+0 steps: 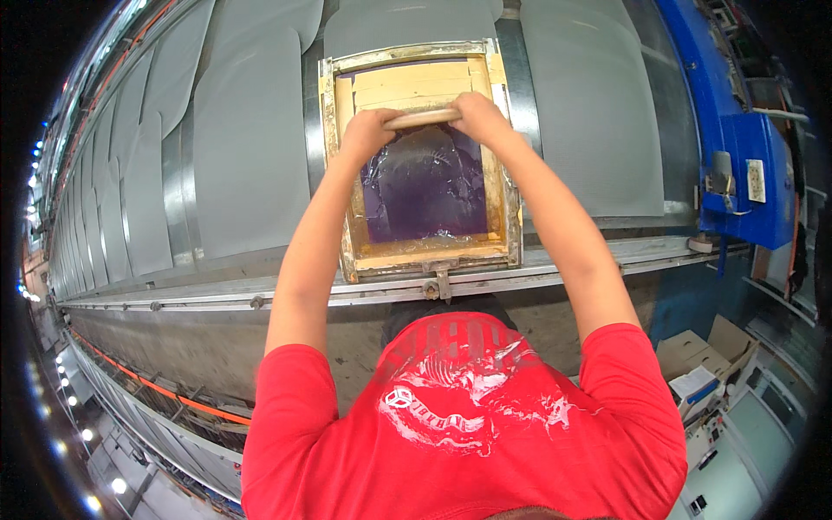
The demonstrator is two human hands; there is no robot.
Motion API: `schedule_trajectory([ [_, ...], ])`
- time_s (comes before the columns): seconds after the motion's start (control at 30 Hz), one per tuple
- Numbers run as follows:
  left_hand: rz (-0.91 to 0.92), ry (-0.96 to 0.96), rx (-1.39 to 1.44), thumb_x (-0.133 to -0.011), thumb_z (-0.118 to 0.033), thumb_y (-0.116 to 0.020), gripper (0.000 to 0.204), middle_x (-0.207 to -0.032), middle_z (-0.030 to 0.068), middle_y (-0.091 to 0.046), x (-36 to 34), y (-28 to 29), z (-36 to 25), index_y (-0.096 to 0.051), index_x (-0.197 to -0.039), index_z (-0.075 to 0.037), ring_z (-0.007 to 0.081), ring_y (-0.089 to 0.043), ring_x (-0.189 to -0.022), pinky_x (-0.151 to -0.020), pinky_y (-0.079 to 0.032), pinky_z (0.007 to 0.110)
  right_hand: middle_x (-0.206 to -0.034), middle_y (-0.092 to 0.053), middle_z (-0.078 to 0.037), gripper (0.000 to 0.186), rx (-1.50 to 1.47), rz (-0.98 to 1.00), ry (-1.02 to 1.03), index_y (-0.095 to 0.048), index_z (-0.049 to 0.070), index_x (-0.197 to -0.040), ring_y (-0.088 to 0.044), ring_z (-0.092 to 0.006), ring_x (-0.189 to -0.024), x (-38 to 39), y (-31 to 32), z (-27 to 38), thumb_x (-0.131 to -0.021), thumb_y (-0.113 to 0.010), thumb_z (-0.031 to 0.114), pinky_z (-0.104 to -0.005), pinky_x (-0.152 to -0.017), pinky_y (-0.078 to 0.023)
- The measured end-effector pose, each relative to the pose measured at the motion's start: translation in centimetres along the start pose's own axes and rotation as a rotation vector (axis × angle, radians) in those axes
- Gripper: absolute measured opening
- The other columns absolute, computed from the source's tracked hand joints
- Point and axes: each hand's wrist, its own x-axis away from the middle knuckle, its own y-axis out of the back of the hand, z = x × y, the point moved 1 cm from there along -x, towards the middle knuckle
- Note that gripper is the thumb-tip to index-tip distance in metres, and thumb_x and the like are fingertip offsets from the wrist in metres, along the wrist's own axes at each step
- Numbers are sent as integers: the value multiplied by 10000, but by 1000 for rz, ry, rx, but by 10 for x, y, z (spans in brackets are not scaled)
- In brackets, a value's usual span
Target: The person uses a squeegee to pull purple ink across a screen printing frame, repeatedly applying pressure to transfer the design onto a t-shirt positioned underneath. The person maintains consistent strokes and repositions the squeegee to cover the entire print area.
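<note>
A screen-printing frame (513,208) lies on the long table in front of me. Its edges carry yellowish tape, and the dark purple mesh (425,195) is smeared with clear, glossy ink. Across the far part of the mesh runs a squeegee (422,119) with a pale bar-like handle. My left hand (368,134) is closed around the handle's left end, and my right hand (479,119) grips its right end. Both arms reach forward over the frame. The squeegee's blade is hard to make out below the handle.
Grey fabric panels (251,121) lie along the table to the left, and another grey panel (589,113) is at the right. A metal rail (208,293) follows the near edge. Blue machinery (754,182) stands at the right end, with cardboard boxes (693,355) below it.
</note>
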Motion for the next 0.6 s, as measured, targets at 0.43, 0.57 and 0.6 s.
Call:
schedule_trajectory([
  [0.43, -82, -83, 54, -779, -8, -680, 381, -1139, 60, -743, 147, -56, -42, -757, -1118, -164, 293, -726, -987, -858, -578, 424, -1114, -644, -136, 413, -143, -129, 128, -685, 48, -1149, -600, -323, -1100, 160, -66, 31, -745, -766, 43, -427, -955, -517],
  [0.57, -129, -1, 7, -794, -69, -692, 353, -1057, 102, -740, 42, -25, -24, -759, -1121, -183, 328, -716, -922, -820, -576, 425, -1096, -645, -158, 345, -69, -290, 144, -686, 46, -1117, -611, -357, -1069, 60, -28, -6, -776, -728, 70, -443, -944, -518],
  [0.6, -145, -31, -16, -773, -82, -705, 379, -1028, 105, -743, 22, -20, -13, -761, -1128, -202, 323, -715, -924, -833, -572, 427, -1102, -651, -153, 334, -49, -347, 182, -699, 47, -1111, -615, -360, -1058, 41, -16, -7, -780, -733, 76, -443, -943, -520],
])
